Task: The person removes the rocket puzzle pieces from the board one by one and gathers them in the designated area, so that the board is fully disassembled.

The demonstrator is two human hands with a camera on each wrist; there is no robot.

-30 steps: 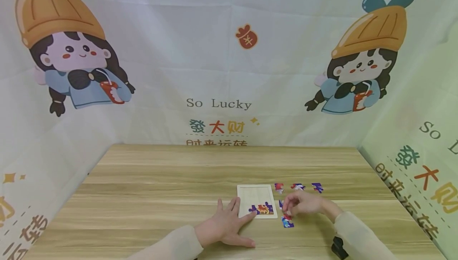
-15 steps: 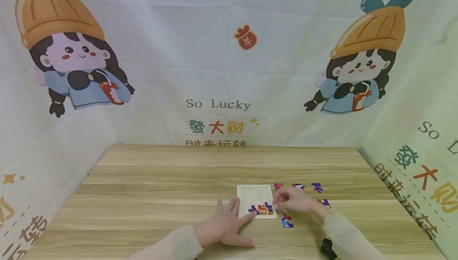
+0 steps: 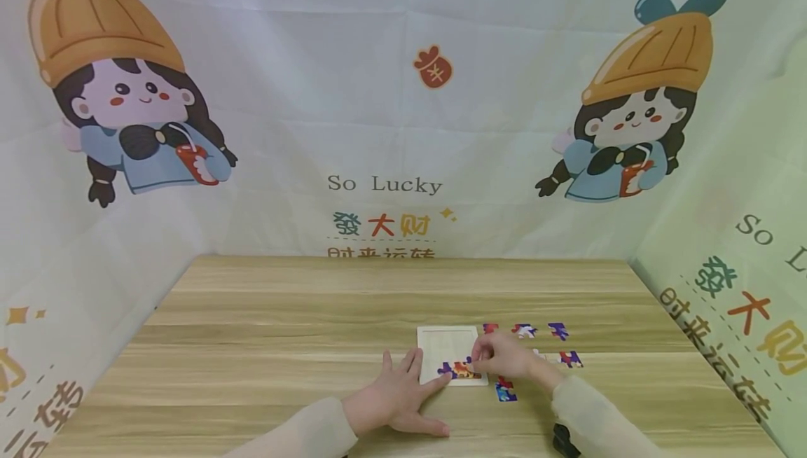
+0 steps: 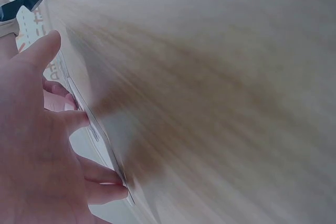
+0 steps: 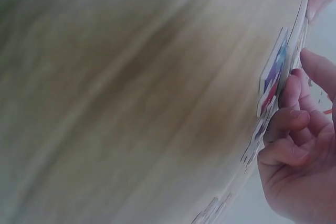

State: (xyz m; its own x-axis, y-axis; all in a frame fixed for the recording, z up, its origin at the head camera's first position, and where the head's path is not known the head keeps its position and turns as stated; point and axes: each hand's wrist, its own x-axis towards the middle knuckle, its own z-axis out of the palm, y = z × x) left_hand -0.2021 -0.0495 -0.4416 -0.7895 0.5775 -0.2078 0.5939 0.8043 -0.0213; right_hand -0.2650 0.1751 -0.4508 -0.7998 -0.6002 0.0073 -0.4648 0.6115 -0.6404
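The right hand (image 3: 501,358) pinched a small colourful jigsaw piece (image 5: 270,85) between curled fingers (image 5: 287,121) and thumb, holding it at the right edge of the pale rectangular wooden puzzle tray (image 3: 447,340), right against the row of purple and orange pieces already laid (image 3: 460,370) along the tray's near edge. In the head view the piece itself was hidden under the fingers; the right wrist view showed it edge-on, blue and red.

The left hand (image 3: 396,396) lay flat and relaxed on the light wooden table (image 3: 284,332), grasping nothing, its fingers spread and the fingertips (image 4: 113,190) resting on the tray's near left corner.

Right of the tray, 3 loose purple, red and white pieces (image 3: 525,330) sat in a row level with its far edge. Another loose piece (image 3: 570,358) lay further right of the tray, beyond the right wrist, and 1 blue and red piece (image 3: 506,391) lay just beside the tray's near right corner, below the right hand. Behind the tray, past the table's far edge, hung a pale cartoon-printed cloth backdrop (image 3: 403,129).
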